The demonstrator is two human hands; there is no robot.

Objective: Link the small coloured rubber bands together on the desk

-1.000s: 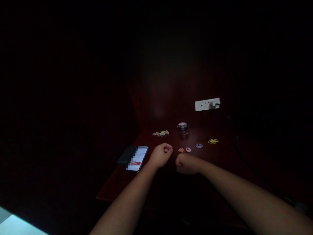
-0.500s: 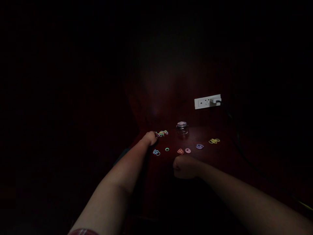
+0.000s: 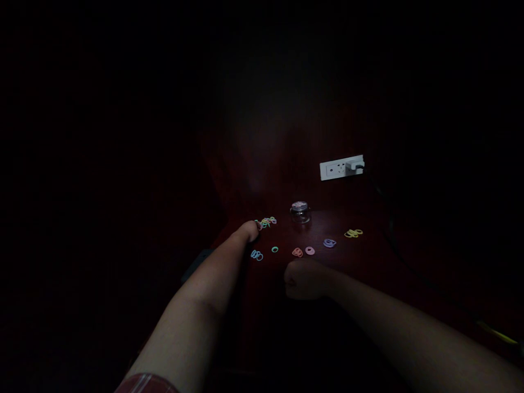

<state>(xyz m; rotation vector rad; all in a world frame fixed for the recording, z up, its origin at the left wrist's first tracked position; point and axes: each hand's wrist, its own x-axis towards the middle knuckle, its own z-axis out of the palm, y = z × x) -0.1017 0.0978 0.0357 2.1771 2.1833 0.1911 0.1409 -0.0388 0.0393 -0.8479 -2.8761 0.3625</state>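
My left hand [image 3: 250, 231] reaches to the far left of the dark red table, at a mixed pile of coloured hair ties [image 3: 268, 221]. Its fingers are mostly hidden behind the hand. My right hand [image 3: 305, 279] is closed in a fist near the front, just below the orange hair ties [image 3: 297, 252] and the pink hair ties [image 3: 310, 250]; whatever it may hold is hidden. Blue hair ties [image 3: 256, 255] and a green hair tie [image 3: 274, 249] lie between my hands. Purple hair ties [image 3: 329, 243] and yellow hair ties [image 3: 353, 233] form groups to the right.
A clear lidded jar [image 3: 301, 213] stands at the back of the table [image 3: 282, 234]. On the wall behind, a white socket panel [image 3: 335, 168] holds a plug, and its dark cable runs down the right side. The surroundings are very dark.
The whole view has shifted slightly, so things sit a little further left. My left hand stays at the mixed pile and my right fist stays near the orange hair ties.
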